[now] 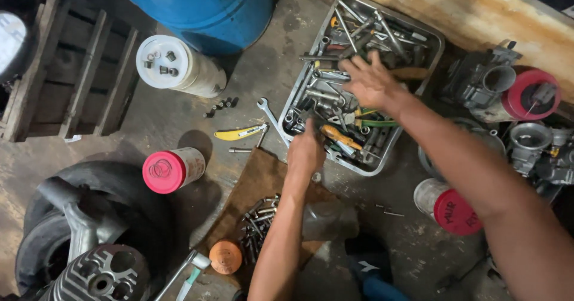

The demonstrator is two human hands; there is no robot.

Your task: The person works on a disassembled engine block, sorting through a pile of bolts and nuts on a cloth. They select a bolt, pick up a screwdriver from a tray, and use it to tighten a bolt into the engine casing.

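Metal tray [433,52] of wrenches and sockets upper right of centre, right hand [372,81] spread wide over tools, left hand [305,151] at tray's near edge, grip unclear, brown cloth [257,181] below.

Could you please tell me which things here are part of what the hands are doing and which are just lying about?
In hand:
left hand, at the tray's near edge
right hand, among the tools
tool tray

Lying about:
yellow knife
pink-lidded can
blue drum
tyre
bolts on brown cloth
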